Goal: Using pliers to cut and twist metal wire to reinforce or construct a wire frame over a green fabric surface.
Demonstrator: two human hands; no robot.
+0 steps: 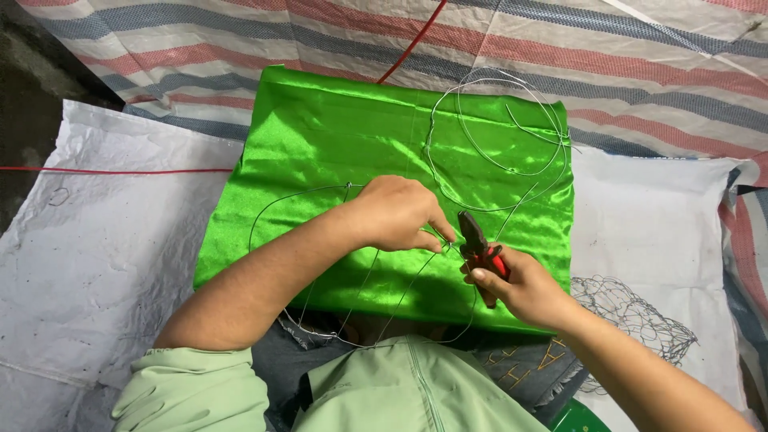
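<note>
My left hand (398,213) pinches the thin wire (416,276) over the green satin cloth (320,160). Just right of that grip, my right hand (520,288) is closed around red-handled pliers (480,244) (jaws at the wire). Wire mesh (640,316) lies farther right.

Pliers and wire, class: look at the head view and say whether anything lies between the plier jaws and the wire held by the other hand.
Nothing visible does. The right hand holds the pliers, whose tip meets the wire beside the left hand fingertips, above the green cloth.
</note>
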